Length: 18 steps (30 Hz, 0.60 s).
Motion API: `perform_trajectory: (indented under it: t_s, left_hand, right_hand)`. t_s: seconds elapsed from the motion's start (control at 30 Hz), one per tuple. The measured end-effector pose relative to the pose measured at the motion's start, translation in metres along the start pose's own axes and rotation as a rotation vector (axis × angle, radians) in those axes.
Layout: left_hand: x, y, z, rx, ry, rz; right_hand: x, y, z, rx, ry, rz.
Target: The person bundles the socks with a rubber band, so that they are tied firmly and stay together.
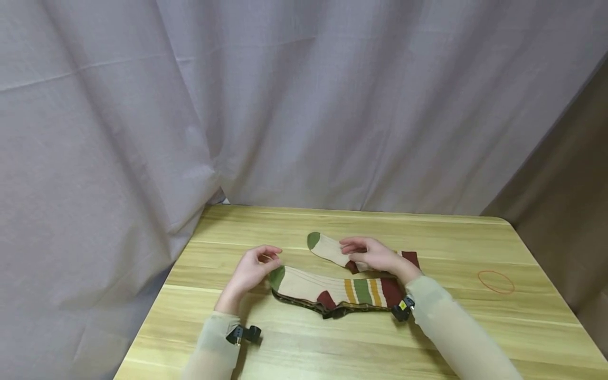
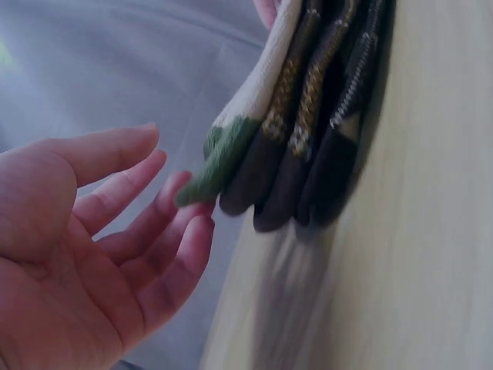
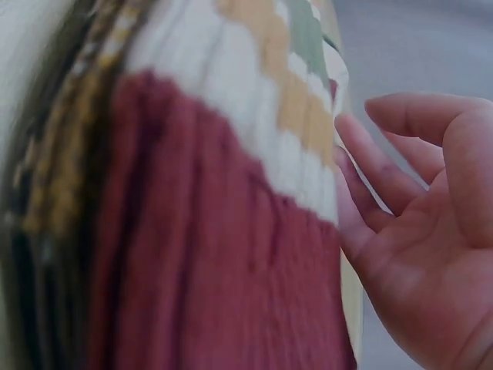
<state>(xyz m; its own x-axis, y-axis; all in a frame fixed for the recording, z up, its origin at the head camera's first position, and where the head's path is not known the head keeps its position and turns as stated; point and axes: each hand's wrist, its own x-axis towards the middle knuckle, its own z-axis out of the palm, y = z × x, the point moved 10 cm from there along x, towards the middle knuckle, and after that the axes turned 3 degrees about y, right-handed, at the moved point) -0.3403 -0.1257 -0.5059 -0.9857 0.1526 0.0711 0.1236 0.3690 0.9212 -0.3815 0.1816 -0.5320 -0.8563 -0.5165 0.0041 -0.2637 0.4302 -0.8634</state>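
- Head view: a neat stack of socks (image 1: 300, 303) is seen laid flat on the table (image 1: 304, 348), topped by a cream sock (image 1: 304, 284) with green toe and maroon cuff.
- Darker socks are shown layered beneath it, toes roughly aligned; the layering is judged largely done.
- A second cream sock (image 1: 329, 249) lies beyond the stack, not yet joined to it; that piece appears to be what is left.
- The left hand (image 1: 252, 270) is poised at the green toe, its grip relaxed and wide.
- The right hand (image 1: 377, 255) is held over the farther sock, its grip loosely spread; contact cannot be judged, the fingertips being partly hidden.
- A thin red ring (image 1: 496, 272) is seen lying unused at right.
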Motion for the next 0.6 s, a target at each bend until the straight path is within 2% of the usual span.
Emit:
perform_trajectory:
  t_s: [0.17, 0.33, 0.43, 0.5, 0.6]
  left_hand:
    - [0.013, 0.008, 0.006, 0.024, 0.035, 0.033]
    - [0.03, 0.019, 0.026, 0.063, -0.054, 0.06]
    - [0.041, 0.02, 0.039, 0.068, -0.119, 0.057]
    - [0.048, 0.021, 0.045, 0.057, -0.146, 0.041]
    - [0.058, 0.018, 0.053, 0.003, -0.174, -0.015]
  right_hand:
    - [-0.016, 0.01, -0.031, -0.076, 0.106, 0.007]
    - [-0.042, 0.03, -0.069, -0.194, 0.277, 0.061]
    - [-0.058, 0.038, -0.088, -0.215, 0.362, 0.085]
    - [-0.067, 0.042, -0.099, -0.212, 0.408, 0.089]
    - [-0.08, 0.048, -0.113, -0.193, 0.47, 0.12]
